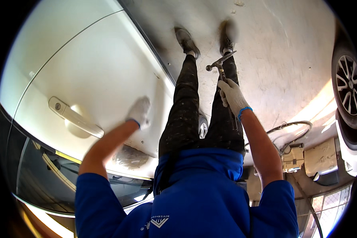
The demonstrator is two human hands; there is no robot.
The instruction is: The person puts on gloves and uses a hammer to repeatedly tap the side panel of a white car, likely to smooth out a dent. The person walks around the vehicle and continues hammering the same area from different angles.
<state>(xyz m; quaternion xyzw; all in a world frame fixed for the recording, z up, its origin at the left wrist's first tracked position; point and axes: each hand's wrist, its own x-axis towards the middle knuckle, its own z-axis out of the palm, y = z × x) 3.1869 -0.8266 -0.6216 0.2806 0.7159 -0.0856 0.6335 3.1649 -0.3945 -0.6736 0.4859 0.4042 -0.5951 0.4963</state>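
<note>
A: Where is the hammer (222, 71)?

B: In front of the person's right leg, its head lying beyond the fist. One end is a rounded knob; the other tapers to a thin wedge.

A: Who has it?

B: The right hand (233, 96), in a pale knit glove. The fingers are curled closed around the shaft, with part of it showing below the grip.

A: How would it handle?

B: Probably stiff and top-heavy, hardly fragile. The shaft is the place to hold; lower down likely gives more swing, nearer the head more control. Knit fabric might slip on a smooth shaft, so a firm wrap seems wise.

A: And the left hand (139, 112)?

B: Gloved too, over the white car door (103, 59), but blurred. Nobody can tell how far its fingers open, whether they hold anything, or whether they touch the panel.

A: What lies farther out?

B: A door handle (75, 117) to the left, concrete floor (277, 59) ahead, and a dark hose (301, 122) and spoked wheel (349, 83) to the right.
</note>
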